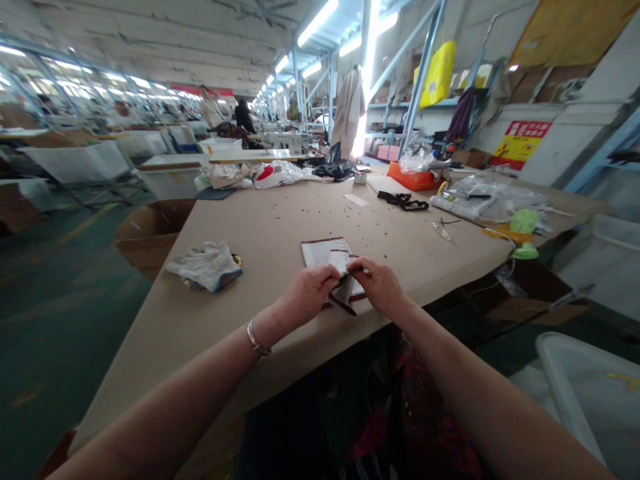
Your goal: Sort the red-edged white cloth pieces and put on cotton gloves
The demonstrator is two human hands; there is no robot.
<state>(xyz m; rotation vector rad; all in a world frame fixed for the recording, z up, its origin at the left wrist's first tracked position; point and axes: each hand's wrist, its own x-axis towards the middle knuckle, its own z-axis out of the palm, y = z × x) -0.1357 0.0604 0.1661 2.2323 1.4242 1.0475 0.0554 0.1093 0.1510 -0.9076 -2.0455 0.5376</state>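
A white fabric piece with dark red edging [320, 252] lies near the table's front edge, partly folded and partly lifted. Both hands pinch it. My left hand [316, 288], with a silver bracelet at the wrist, grips its raised part from the left. Opposite, my right hand [376, 283] holds the same piece between thumb and fingertips, a few centimetres from the left. A dark-edged corner hangs below the fingers. The exact spot under the fingertips is hidden.
White work gloves [206, 265] lie on the table [240, 230] at left. Dark scraps are scattered beyond my hands. An orange tray [411, 177], a black strap [403, 201] and plastic bags [500, 193] sit at the back right. A cardboard box [150, 233] stands left of the table.
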